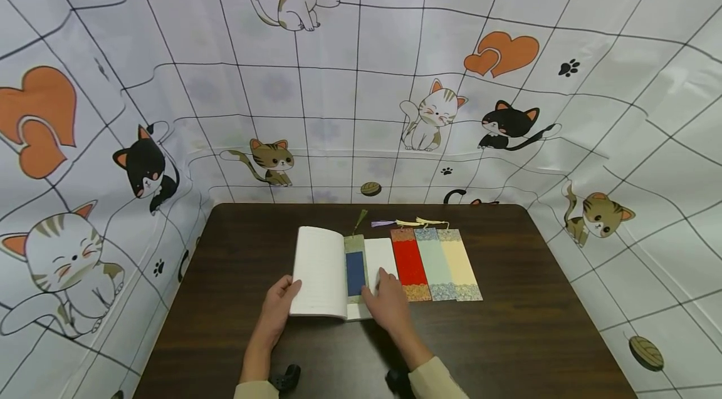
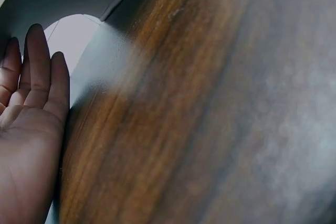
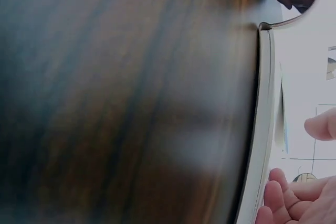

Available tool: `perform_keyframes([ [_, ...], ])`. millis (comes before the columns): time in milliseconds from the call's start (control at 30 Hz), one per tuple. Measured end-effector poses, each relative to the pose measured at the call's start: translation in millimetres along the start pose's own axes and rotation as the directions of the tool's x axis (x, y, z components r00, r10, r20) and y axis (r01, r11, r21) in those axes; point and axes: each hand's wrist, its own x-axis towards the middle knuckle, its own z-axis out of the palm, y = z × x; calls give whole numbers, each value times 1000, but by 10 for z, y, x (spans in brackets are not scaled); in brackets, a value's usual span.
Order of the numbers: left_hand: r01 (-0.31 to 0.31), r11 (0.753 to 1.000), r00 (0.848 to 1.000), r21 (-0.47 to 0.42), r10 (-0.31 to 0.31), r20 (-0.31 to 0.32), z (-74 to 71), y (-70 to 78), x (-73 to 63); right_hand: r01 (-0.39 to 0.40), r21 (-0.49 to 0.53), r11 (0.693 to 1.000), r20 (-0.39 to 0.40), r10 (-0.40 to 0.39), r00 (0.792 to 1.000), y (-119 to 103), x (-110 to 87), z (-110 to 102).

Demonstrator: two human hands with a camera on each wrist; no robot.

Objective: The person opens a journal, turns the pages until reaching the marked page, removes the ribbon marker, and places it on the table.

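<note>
An open notebook (image 1: 319, 270) with white pages lies on the dark wooden table; its left side curves upward. At the left edge my left hand (image 1: 277, 300) holds the notebook, thumb on the page and fingers beneath; the left wrist view shows this hand (image 2: 34, 114) with its fingers extended. Along the inner fold lies a green bookmark (image 1: 355, 270) with a dark blue middle and a green tassel. My right hand (image 1: 389, 306) rests over the right page, thumb by the bookmark's lower right edge. In the right wrist view, thumb and fingers of this hand (image 3: 304, 198) are apart.
Right of the notebook lie a red bookmark (image 1: 410, 264), a pale green bookmark (image 1: 435, 264) and a cream bookmark (image 1: 459, 264), side by side, their tassels pointing away. The table (image 1: 536, 311) meets a white cat-patterned curtain (image 1: 327, 98) at the back and sides.
</note>
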Motion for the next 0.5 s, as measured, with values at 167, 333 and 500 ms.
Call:
perform_keyframes([
  [167,8,1000,1000,8,-8,-5,1,-6,0,-21,52,998,69,17,997,-5,14,-31],
  [333,13,1000,1000,-3,-13,-2,3,-23,6,-84,185,979,121,62,991,-6,36,-50],
  [500,15,1000,1000,-5,-15,-1,1,-21,-2,-109,358,927,181,46,982,49,98,-50],
])
